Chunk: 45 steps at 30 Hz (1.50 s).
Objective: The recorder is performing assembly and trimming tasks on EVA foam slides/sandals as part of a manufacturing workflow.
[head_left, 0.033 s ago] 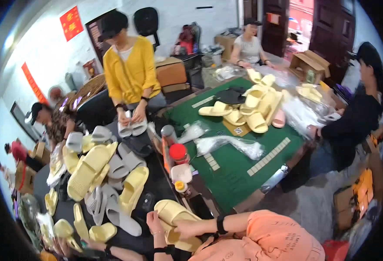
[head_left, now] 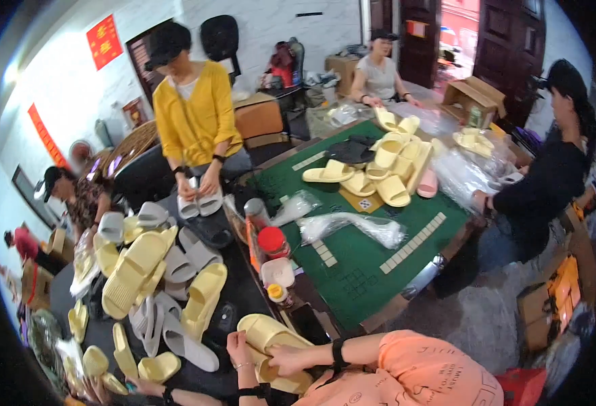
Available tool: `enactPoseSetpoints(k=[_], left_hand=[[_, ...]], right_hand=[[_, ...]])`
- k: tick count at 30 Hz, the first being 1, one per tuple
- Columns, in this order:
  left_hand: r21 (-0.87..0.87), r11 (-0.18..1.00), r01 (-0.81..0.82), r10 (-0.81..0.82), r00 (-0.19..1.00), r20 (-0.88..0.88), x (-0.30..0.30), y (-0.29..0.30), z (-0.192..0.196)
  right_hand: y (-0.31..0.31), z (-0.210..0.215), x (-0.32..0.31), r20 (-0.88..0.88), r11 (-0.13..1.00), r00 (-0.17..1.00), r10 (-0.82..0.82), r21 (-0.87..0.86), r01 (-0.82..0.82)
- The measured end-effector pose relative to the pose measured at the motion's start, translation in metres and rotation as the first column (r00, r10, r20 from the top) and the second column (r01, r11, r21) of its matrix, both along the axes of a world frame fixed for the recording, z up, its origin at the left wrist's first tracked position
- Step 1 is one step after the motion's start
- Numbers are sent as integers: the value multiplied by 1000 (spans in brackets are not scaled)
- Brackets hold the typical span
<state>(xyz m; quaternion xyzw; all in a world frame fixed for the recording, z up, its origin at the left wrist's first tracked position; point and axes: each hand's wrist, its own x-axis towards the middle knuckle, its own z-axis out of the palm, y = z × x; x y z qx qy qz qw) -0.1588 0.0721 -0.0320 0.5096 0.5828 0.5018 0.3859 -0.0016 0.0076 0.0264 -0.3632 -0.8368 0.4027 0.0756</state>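
Observation:
Just in front of me, at the edge of the black table, lie two pale yellow slippers (head_left: pixel 269 329), side by side. My right hand (head_left: pixel 285 358) is closed on the nearer slipper, its fingers partly hidden against the strap. My left hand (head_left: pixel 237 348) is raised beside the slippers' left ends with its fingers curled in. What it grips, if anything, is too small to tell. Left of my hands spreads a heap of yellow slippers (head_left: pixel 139 264) and grey slippers (head_left: pixel 193 346), some stacked on others.
Another person's hands (head_left: pixel 95 390) hold slippers at the lower left; a person in yellow (head_left: pixel 193 111) handles a light pair. A red-lidded jar (head_left: pixel 271 241) and a yellow-capped bottle (head_left: pixel 277 293) line the green table (head_left: pixel 352 304), which bears slippers, plastic bags and tiles (head_left: pixel 414 243).
The view has turned slightly, and the room sits a little farther left in it. My hands stay at the yellow slippers with hardly any visible movement.

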Motion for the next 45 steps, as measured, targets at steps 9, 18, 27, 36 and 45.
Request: enactPoseSetpoints(k=[9,18,27,36,45], left_hand=[[-150,988,47,-27,990,136,11,-33,82],[223,963,152,-204,951,232,105,-92,238],[931,247,271,6,960,-281,208,-134,363],[939,322,-122,56,992,110,240,-145,380],[985,144,-99,349,936,43,175,-142,391]], right_hand=[[-31,25,5,-36,993,999,13,117,-9],[-8,65,181,-301,837,935,-189,448,314],[75,-23,430,-169,521,643,-747,452,724],[98,-70,484,744,819,410,-528,318,478],[152,182,160,135,851,938,-319,476,221]])
